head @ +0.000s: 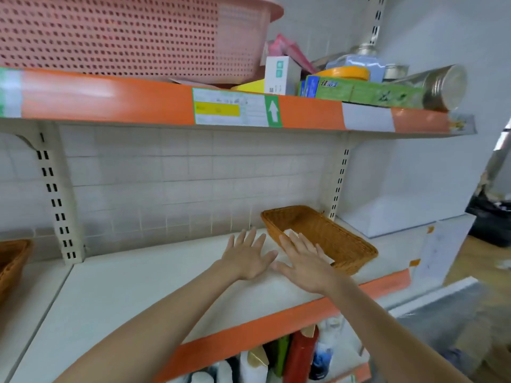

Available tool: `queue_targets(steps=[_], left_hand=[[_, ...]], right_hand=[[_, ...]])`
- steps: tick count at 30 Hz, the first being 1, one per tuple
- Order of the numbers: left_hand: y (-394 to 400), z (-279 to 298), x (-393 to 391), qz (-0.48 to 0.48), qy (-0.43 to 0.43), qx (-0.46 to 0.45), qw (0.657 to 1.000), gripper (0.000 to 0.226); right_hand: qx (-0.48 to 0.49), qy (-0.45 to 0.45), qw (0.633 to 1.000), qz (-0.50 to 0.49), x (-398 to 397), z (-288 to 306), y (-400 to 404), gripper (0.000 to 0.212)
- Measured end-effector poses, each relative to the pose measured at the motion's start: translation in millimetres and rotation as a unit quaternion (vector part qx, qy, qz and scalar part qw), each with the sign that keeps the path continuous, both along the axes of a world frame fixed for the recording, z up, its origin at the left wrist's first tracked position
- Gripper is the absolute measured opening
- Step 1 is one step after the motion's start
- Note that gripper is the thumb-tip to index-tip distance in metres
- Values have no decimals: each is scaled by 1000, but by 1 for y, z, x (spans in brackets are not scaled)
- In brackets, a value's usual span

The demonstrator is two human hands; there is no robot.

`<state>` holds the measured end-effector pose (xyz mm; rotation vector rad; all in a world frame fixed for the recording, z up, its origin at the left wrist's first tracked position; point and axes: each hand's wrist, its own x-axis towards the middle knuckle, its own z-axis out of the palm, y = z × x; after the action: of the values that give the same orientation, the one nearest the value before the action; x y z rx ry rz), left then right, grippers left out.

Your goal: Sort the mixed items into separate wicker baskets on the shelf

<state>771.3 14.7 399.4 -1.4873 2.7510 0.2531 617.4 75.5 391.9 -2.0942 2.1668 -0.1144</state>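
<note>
An oblong wicker basket (329, 233) sits on the white middle shelf (132, 288) at the right, with nothing visible inside it. My left hand (246, 258) is spread flat above the shelf just left of the basket, holding nothing. My right hand (307, 264) is also spread, its fingers overlapping the basket's near left rim. A second wicker basket (12, 264) shows partly at the far left edge. Mixed items lie on the upper shelf at the right: a white box (280, 76), a green box (367, 94), a metal can (442, 88) on its side, an orange lid (344, 73).
A large pink perforated plastic basket (124, 34) fills the upper shelf at the left. Slotted shelf uprights (55, 194) stand at the back. Bottles and cartons (298, 355) stand on the shelf below. A black bag (489, 217) lies at the far right by the floor.
</note>
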Motion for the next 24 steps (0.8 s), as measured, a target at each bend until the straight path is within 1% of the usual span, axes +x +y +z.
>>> queue_targets(steps=[6, 11, 15, 20, 24], left_hand=[[-27, 2, -62, -37, 1, -6, 999, 67], [-46, -5, -100, -32, -12, -28, 999, 63], [-57, -15, -124, -6, -31, -44, 999, 63], [-62, -14, -156, 64, -36, -34, 997, 63], [-56, -13, -177, 121, -77, -54, 988, 63]], right_hand=[[5, -18, 999, -40, -59, -4, -24, 62], [20, -31, 999, -37, -103, -5, -45, 65], [32, -35, 999, 1, -136, -7, -67, 68], [44, -55, 994, 83, -171, -4, -90, 66], [64, -66, 986, 140, -184, -5, -100, 67]])
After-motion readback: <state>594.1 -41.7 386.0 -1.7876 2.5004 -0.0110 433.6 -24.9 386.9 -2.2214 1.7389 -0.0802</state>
